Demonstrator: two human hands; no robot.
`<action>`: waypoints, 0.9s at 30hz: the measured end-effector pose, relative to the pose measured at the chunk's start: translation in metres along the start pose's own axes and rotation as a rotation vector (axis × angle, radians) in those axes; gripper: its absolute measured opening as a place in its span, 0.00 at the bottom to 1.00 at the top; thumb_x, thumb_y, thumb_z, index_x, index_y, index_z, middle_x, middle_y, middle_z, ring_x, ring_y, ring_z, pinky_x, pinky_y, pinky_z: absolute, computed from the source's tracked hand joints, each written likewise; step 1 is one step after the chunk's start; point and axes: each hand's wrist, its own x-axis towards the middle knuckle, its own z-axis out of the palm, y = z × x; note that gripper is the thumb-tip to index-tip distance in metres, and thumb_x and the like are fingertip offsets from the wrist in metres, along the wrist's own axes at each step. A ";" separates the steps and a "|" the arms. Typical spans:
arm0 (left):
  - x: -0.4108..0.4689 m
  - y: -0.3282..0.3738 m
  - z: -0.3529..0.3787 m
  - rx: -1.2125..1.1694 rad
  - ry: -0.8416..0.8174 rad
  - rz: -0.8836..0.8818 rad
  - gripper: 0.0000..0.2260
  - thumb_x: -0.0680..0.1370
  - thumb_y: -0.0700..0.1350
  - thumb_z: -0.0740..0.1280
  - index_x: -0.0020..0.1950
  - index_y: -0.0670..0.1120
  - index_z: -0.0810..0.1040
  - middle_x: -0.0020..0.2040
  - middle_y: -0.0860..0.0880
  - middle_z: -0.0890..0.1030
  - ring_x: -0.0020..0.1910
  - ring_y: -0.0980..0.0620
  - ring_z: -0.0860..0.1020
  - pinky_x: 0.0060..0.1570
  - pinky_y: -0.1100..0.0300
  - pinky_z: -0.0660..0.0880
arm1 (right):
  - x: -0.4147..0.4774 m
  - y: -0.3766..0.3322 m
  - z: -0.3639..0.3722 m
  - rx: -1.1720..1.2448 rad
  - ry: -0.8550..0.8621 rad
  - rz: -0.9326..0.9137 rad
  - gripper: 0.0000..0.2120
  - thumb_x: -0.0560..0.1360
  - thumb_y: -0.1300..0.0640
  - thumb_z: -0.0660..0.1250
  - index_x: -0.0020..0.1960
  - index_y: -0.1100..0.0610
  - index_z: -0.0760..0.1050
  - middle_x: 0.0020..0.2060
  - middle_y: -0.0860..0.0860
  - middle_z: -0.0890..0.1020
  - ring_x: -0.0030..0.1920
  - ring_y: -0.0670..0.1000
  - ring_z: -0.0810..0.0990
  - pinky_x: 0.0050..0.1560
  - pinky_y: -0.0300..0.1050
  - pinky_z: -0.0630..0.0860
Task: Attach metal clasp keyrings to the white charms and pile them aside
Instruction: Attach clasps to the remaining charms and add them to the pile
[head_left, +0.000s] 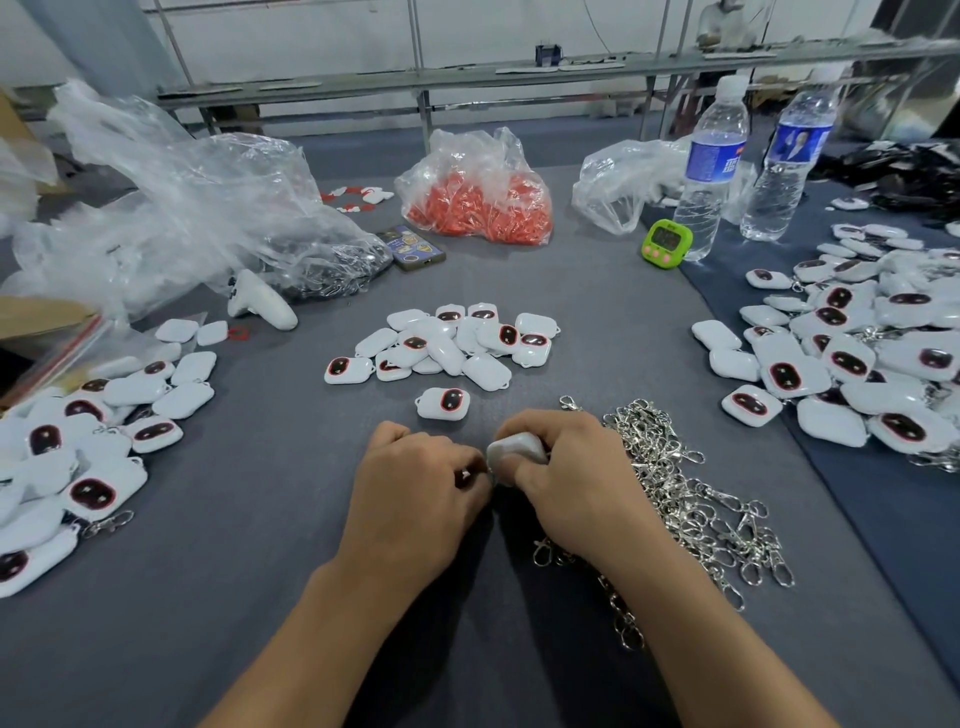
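Observation:
My right hand (566, 478) grips a white charm (514, 451), its plain back facing up, just above the grey table near its middle. My left hand (415, 483) is curled right beside it, its fingertips pinching something small and metallic at the charm's left edge; the piece is mostly hidden. A heap of metal clasp keyrings (691, 499) lies directly right of my right hand. A pile of loose white charms (452, 343) sits farther back, with a single charm (444, 402) just beyond my hands. Charms with clasps are piled at the left (78, 457) and right (857, 353).
Clear plastic bags (171, 208) spread over the back left, one holding metal clasps. A bag of red parts (478, 197), a phone (413, 248), a white controller (260, 301), a green timer (667, 243) and two water bottles (711, 166) stand behind.

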 end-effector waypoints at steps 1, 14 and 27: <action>-0.001 0.000 0.000 0.011 0.000 -0.003 0.14 0.74 0.55 0.61 0.36 0.52 0.83 0.31 0.54 0.79 0.33 0.55 0.74 0.50 0.59 0.62 | 0.000 0.001 0.000 0.004 -0.004 0.002 0.06 0.75 0.57 0.73 0.41 0.48 0.83 0.34 0.45 0.83 0.37 0.42 0.79 0.35 0.29 0.71; -0.004 0.011 -0.009 -0.523 0.169 -0.162 0.12 0.72 0.47 0.77 0.49 0.64 0.85 0.43 0.72 0.82 0.50 0.67 0.80 0.48 0.76 0.71 | 0.006 0.005 -0.014 0.643 -0.087 0.289 0.07 0.75 0.66 0.68 0.44 0.57 0.84 0.30 0.58 0.80 0.22 0.50 0.70 0.21 0.36 0.62; -0.002 0.000 -0.009 -0.247 0.208 0.164 0.06 0.74 0.53 0.73 0.42 0.52 0.86 0.35 0.58 0.82 0.38 0.58 0.76 0.51 0.63 0.68 | 0.001 0.001 -0.016 0.717 -0.102 0.320 0.05 0.75 0.69 0.67 0.47 0.64 0.82 0.30 0.59 0.81 0.21 0.50 0.69 0.21 0.36 0.59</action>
